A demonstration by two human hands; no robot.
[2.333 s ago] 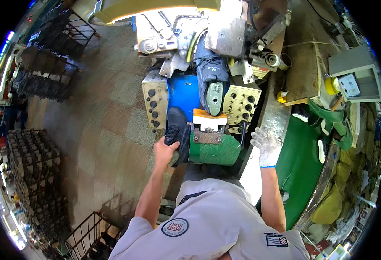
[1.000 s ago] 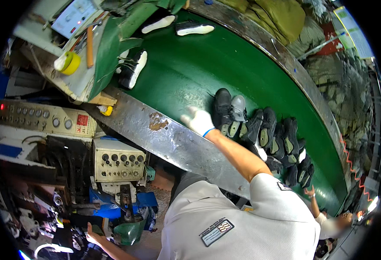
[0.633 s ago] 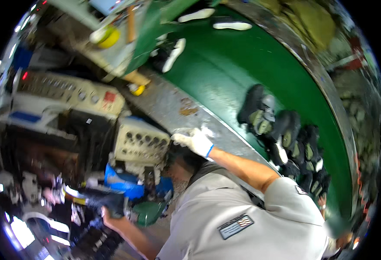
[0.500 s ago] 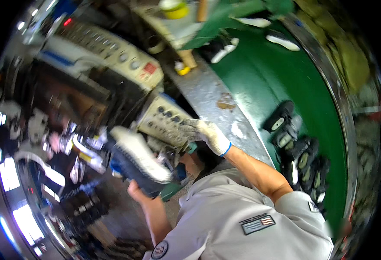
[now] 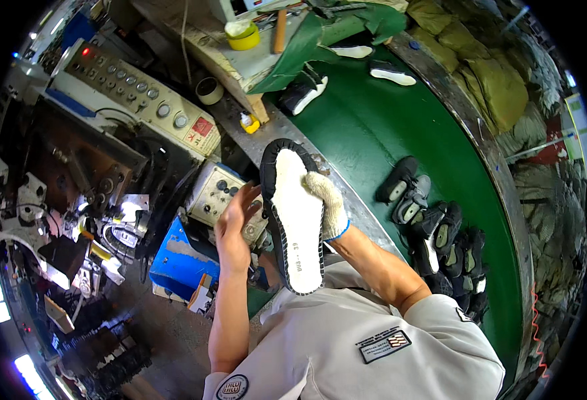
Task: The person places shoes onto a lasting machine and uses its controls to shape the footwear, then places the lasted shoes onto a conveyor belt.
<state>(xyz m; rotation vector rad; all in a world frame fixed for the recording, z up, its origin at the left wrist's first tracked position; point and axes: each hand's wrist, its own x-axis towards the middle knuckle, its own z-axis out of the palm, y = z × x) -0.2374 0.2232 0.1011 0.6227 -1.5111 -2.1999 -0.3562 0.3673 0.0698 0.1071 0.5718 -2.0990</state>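
Shoe (image 5: 299, 220) is up in front of the torso, clear of the table (image 5: 357, 143), white bottom facing me, wide end pointing away from the body and narrow end nearest the shirt. Right hand (image 5: 327, 200), gloved, has it: thumb laid across the white bottom near mid-length, palm against the right edge, fingers hidden behind, so I can't tell how far they wrap. Left hand (image 5: 234, 230), bare, sits just beside the left edge, fingers loosely spread and a bit curled, no hold that I can see. Contact with the edge: can't tell.

Handling, my read: moderate weight, more if there's a form inside, which I can't see from this side. White bottom looks flat and firm enough to press on. Dark rim gathered and stitched around it looks like fabric, so expect some give there. Not fragile; knit glove should grip well, bare skin probably fine too.

Where I'd take hold: across the narrow middle, thumb on the bottom, fingers round the upper. Second hand under the left side for balance. I'd avoid pinching just the stitched rim; it could pucker.
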